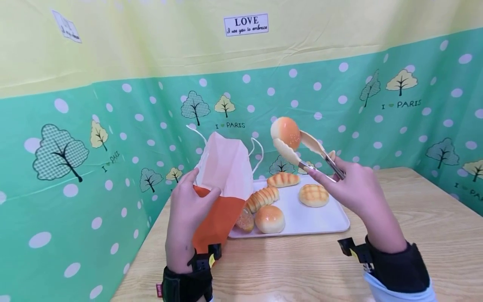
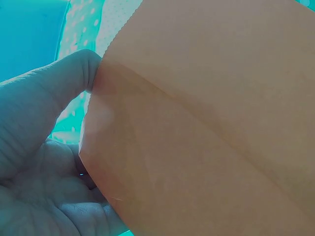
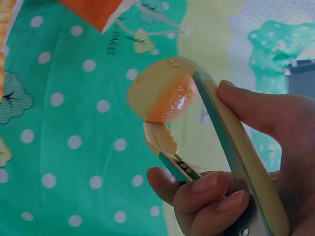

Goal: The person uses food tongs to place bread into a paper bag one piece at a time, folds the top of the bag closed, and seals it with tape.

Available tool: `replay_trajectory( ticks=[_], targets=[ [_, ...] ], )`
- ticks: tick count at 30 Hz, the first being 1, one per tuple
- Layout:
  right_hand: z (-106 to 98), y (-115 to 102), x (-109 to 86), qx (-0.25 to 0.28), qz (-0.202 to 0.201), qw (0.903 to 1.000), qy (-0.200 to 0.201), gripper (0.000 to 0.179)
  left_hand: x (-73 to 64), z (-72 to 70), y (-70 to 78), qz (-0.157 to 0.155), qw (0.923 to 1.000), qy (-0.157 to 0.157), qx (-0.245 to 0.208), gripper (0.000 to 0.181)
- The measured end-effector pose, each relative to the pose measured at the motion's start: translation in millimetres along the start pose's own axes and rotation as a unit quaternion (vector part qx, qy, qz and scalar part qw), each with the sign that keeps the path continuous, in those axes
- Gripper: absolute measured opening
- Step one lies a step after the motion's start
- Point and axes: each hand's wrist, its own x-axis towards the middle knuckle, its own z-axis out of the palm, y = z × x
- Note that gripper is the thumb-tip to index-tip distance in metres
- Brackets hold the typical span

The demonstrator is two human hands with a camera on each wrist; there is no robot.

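Left hand (image 1: pixel 188 207): thumb and fingers pinching paper bag (image 1: pixel 226 172) by its edge, probably light, easily creased. Right hand (image 1: pixel 354 186): curled round tongs (image 1: pixel 312 143). Bun (image 1: pixel 289 129): between tongs' tips, above tray (image 1: pixel 320 218) level; seemingly light, soft, best gripped at its sides.

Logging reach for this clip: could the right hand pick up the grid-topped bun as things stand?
Probably not yet: the right hand grips tongs that hold a sesame-topped bun. Otherwise the way looks free, with nothing lying on the grid-topped bun.
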Motion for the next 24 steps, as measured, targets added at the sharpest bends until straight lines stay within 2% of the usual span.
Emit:
replay_trajectory(
  ticks=[4, 9, 16, 20, 24],
  targets=[
    [-6.2, -16.3, -9.3, 0.018, -0.008, 0.9995, 0.026, 0.087, 0.7, 0.8, 0.3, 0.002, 1.0, 0.001, 0.0, 0.075],
    [-0.3, -36.1, -17.7, 0.05, -0.058, 0.9962, 0.043, 0.079, 1.0, 0.9, -0.2, 0.005, 1.0, 0.004, -0.007, 0.074],
    [20.8, -56.5, -22.2, 0.056, -0.111, 0.9922, 0.003, 0.078, 2.6, 0.4, -1.4, 0.016, 0.9996, 0.003, -0.024, 0.074],
    [34.5, -62.7, -24.7, 0.056, -0.145, 0.9879, 0.007, 0.071, 3.0, 1.4, -1.6, 0.011, 0.9996, 0.0, -0.027, 0.074],
    [40.1, -67.9, -27.9, 0.054, -0.149, 0.9873, 0.015, 0.068, 3.2, 1.8, -1.5, 0.004, 0.9996, -0.004, -0.029, 0.075]
  ],
)
